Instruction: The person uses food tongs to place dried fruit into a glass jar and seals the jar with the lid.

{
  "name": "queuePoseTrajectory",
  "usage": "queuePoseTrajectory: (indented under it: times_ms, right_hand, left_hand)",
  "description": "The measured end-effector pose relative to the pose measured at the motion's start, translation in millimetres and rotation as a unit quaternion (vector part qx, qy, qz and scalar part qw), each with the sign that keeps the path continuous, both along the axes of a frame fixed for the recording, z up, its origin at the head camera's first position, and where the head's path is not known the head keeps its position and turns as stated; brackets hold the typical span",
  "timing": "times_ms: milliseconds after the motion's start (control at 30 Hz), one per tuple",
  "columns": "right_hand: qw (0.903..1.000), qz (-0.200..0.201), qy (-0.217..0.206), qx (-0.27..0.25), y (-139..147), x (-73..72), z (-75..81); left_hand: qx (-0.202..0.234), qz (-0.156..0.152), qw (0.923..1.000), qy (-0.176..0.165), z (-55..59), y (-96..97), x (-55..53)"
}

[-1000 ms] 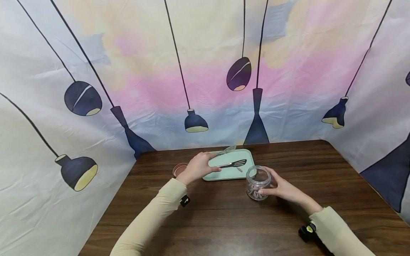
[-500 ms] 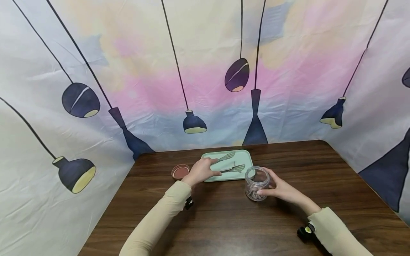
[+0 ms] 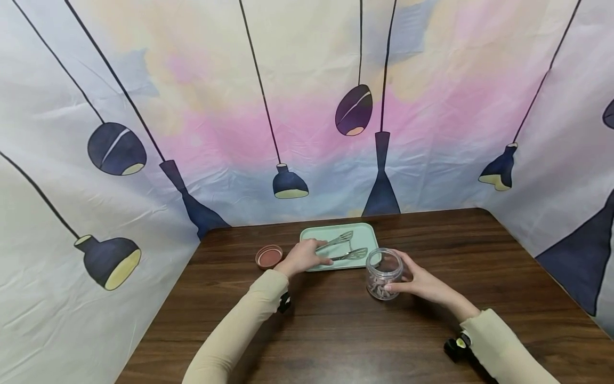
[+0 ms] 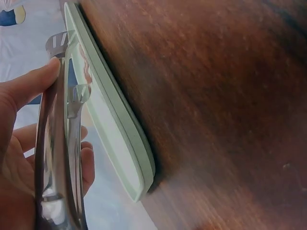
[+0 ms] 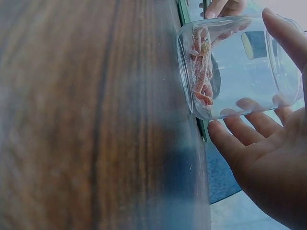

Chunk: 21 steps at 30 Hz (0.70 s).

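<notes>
My left hand holds metal tongs with slotted ends, thumb on one arm and fingers along the other. The two ends stand apart, low over the pale green tray. A thin reddish strip lies on the tray, between the tongs' ends in the left wrist view. My right hand grips a clear, lidless jar, thumb on the near side and fingers round the far side. Pinkish-brown strips lie at the jar's bottom. The jar stands upright on the table just in front of the tray's right corner.
A round reddish lid lies on the dark wooden table, left of the tray. Behind the table's far edge hangs a cloth backdrop printed with lamps.
My left hand has brought the tongs down closer to the tray, and their ends have drawn a little nearer each other. The right hand and jar have stayed in place.
</notes>
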State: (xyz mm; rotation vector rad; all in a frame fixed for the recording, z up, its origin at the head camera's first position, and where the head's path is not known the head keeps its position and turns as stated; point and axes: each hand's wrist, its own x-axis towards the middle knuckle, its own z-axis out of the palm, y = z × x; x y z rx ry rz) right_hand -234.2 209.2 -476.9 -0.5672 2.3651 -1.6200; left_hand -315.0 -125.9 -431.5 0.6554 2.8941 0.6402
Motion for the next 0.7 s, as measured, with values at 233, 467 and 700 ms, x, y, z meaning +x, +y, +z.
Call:
queuePoseTrajectory:
  times_ms: [233, 467, 700]
  right_hand:
    - [1.0, 0.002, -0.003, -0.006, 0.1, 0.3, -0.6]
    - [0.9999, 0.006, -0.008, -0.011, 0.7, 1.4, 0.5]
    - [0.9997, 0.011, -0.005, -0.019, 0.8, 1.7, 0.4]
  left_hand:
    - [0.013, -0.007, 0.9999, -0.006, -4.0, -2.3, 0.0]
    - [0.018, -0.018, 0.9996, 0.012, -7.6, -4.2, 3.9]
    - [0.019, -0.01, 0.999, 0.038, -13.6, -5.8, 8.1]
